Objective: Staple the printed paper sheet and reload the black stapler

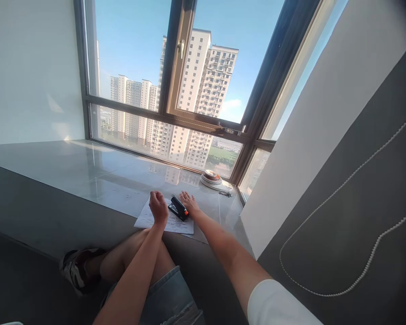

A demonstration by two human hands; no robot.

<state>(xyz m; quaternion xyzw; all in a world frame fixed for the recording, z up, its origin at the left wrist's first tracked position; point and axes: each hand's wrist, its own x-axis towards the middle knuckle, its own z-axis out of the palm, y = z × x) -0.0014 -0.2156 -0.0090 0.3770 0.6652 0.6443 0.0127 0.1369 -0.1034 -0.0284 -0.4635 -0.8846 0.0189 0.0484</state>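
A black stapler [178, 208] with an orange tip lies on a printed sheet of paper [176, 224] on the grey window sill [88, 167]. My left hand [158, 207] hovers just left of the stapler, fingers curled into a loose fist with nothing visible in it. My right hand [188, 201] lies flat with fingers spread, resting on the sill and the paper's far edge, right beside the stapler's orange end.
A round stack of white plates or coiled material [212, 179] sits in the sill's far right corner, with a small dark item [225, 194] beside it. A beaded blind cord [341, 253] hangs on the dark wall at right. My knee and shoe [75, 267] are below the sill.
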